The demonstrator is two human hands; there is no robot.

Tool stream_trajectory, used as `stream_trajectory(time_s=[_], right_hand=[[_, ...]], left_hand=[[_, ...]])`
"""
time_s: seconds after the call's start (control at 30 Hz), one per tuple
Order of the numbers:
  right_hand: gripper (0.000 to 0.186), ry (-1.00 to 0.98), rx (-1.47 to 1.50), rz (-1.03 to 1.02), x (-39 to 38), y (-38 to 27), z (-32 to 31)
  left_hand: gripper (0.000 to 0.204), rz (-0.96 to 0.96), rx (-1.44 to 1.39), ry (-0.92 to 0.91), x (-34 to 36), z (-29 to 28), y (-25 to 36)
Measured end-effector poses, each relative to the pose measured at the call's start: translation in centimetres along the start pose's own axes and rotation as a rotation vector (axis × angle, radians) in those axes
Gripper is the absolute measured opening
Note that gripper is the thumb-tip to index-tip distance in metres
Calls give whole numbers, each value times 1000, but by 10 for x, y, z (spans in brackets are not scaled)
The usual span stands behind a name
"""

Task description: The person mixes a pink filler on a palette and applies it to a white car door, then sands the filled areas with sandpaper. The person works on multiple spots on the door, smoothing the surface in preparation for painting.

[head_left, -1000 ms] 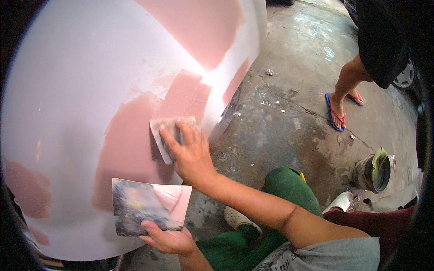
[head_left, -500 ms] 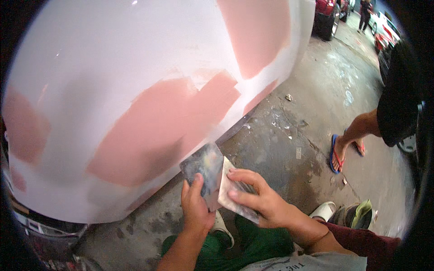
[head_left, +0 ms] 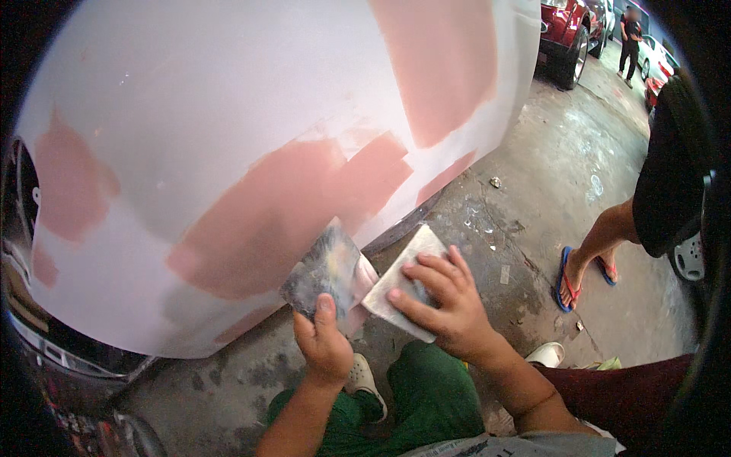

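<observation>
My left hand (head_left: 326, 346) grips the lower corner of a flat grey board (head_left: 321, 266), thumb on top. The board is smeared with dark and pale residue, and some pink filler shows toward its right edge. In my right hand (head_left: 449, 308) is a pale, flat rectangular spreader (head_left: 417, 247), its fingers laid across the face. The spreader's left edge is close to or touching the board; I cannot tell which. Just beyond both hands is a white car panel (head_left: 228, 91) with smooth pink filler patches (head_left: 266, 213).
A person's bare leg (head_left: 605, 232) in a blue and red flip-flop (head_left: 566, 280) stands on the right. Stained concrete floor (head_left: 525, 190) lies between. Farther off are a red vehicle (head_left: 562, 27) and another person (head_left: 630, 42). Dark car parts (head_left: 76, 396) sit at lower left.
The spreader has risen, and my right fingers are now more spread over it. The board has shifted slightly left and up. The whole view has also shifted a little.
</observation>
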State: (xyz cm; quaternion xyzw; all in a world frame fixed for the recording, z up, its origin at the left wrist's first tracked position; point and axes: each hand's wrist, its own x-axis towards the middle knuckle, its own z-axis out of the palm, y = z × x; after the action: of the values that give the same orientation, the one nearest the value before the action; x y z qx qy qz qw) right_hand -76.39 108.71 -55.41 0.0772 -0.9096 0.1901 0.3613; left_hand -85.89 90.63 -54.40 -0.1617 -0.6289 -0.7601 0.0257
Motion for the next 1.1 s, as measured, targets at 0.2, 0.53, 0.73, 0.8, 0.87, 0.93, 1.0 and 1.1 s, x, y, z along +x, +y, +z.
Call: stream_trajectory(time_s=[0.2,0.53,0.73,0.8,0.87,0.93,1.0,1.1], right_hand=[[49,-164,306,107,-33,6,46],[61,412,2269,849,-26,52,65],[65,534,1316,580,24,54,67],[64,393,291,300,52,51,73],[66,324,38,192,72,55,88],[66,300,-109,108,83,61,100],[65,318,-154,55,90,64,107],[63,340,-141,8,101,64,109]], left_hand=[[54,-32,93,262,6,-7,17],[69,-158,-10,421,-17,-45,6],[70,-110,41,476,-33,-52,3],[70,-111,43,469,-35,-55,2],[71,-92,50,407,-36,-57,4],[71,-49,65,303,-34,-60,5],[70,-69,33,388,-34,-60,3],[71,-36,24,437,-32,-60,0]])
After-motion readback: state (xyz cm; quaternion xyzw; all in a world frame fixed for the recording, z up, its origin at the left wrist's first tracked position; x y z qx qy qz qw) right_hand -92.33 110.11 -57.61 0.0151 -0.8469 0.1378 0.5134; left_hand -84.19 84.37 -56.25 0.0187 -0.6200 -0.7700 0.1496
